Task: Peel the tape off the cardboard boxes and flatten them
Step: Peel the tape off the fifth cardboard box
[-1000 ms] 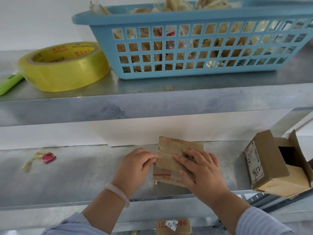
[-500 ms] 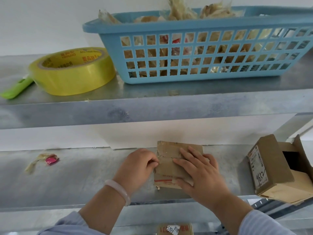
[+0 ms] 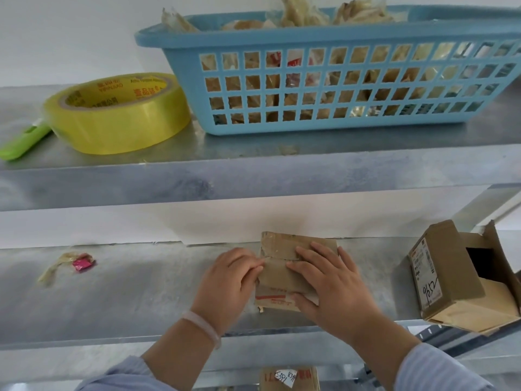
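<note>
Close up, a person's two hands work on a small cardboard box point(image 3: 277, 279) that lies pressed nearly flat on the lower shelf point(image 3: 141, 300) of a metal rack, near its front edge.

The right hand point(image 3: 332, 289) lies open on top of the box. Its fingers are spread and fairly straight, pressing the cardboard down, and the thumb rests on the near part.

The left hand point(image 3: 228, 286) is at the box's left edge. Its fingers are curled, with the tips meeting at the seam point(image 3: 277, 259) where two flaps join. It looks as if it is picking at tape there, but whether a tape end is caught between the fingertips cannot be told.

The step in hand seems to be the peeling: one hand pins the box while the other works the seam. The next move probably calls for a firm pinch on a lifted tape end. A pull along the seam would follow, with the right hand holding the box steady.

To the right on the same shelf, well apart, a second cardboard box point(image 3: 445, 277) lies on its side. It has open flaps and a shipping label, and is not yet flattened. A crumpled tape scrap point(image 3: 70, 263) lies to the left.

On the upper shelf point(image 3: 253, 176) stand a roll of yellow tape point(image 3: 121, 122), a green utility knife point(image 3: 19, 145) and a blue plastic basket point(image 3: 310, 42) filled with crumpled tape.
</note>
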`<state>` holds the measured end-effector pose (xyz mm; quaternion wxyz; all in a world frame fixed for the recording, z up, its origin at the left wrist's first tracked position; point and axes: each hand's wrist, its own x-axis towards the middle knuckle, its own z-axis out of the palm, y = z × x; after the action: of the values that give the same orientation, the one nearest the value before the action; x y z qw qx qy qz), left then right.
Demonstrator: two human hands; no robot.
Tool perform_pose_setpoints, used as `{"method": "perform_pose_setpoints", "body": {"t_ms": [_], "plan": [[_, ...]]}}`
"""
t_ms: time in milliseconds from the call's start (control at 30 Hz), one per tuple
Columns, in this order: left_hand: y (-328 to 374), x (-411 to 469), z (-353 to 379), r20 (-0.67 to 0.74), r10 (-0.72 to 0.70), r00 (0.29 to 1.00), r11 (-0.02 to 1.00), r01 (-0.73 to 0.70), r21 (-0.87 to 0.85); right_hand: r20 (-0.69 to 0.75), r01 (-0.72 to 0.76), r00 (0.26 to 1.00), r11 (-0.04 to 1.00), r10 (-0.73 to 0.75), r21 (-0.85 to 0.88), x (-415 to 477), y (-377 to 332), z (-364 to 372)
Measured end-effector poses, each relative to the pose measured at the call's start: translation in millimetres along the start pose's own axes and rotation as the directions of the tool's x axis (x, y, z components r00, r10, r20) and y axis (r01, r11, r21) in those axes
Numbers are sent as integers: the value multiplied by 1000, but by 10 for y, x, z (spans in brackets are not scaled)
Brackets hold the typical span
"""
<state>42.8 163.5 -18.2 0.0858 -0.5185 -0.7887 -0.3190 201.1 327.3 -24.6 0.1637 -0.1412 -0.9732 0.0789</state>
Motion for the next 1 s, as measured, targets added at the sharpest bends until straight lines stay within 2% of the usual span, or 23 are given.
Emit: {"method": "perform_pose_setpoints", "body": {"t_ms": [67,100,200,267,300,333,400,467,533,600,833,900,1000], "plan": [[-27,-24,-58,27,61,998,998,-61,-10,-17,-8,1000,1000,8,-3,39,-20,-6],[-17,-25,-81,32,35,999,998,-34,-46,-27,2,1000,1000,-2,-2,58,-32,-3],[-5,23,-80,39,-182,982,956,187,-227,-22,73,997,997,-73,0,82,-67,34],[-3,81,-42,100,-372,923,845,381,-376,-20,110,994,994,-110,2,61,-68,71],[21,115,-31,180,-438,881,773,471,-424,-28,121,992,993,-121,8,45,-56,87],[38,142,-2,271,-466,842,692,538,-481,-36,129,991,992,-129,12,32,-46,101],[95,199,17,431,-436,790,518,612,-598,-46,144,989,989,-143,15,8,-31,117],[104,243,34,474,-462,750,435,657,-616,-57,155,987,988,-153,27,-14,-23,121],[45,287,50,437,-535,723,496,687,-531,-65,175,983,984,-173,39,-35,-14,111],[-14,319,59,429,-546,720,551,694,-463,-75,201,977,978,-197,53,-49,2,89],[-12,536,-111,569,-432,700,642,682,-351,-93,276,959,957,-268,85,-71,53,25],[-31,566,-126,577,-425,697,665,673,-324,-84,279,959,956,-272,93,-74,66,12],[-108,571,-120,544,-411,732,707,633,-317,-76,280,959,955,-273,101,-62,72,1]]}}
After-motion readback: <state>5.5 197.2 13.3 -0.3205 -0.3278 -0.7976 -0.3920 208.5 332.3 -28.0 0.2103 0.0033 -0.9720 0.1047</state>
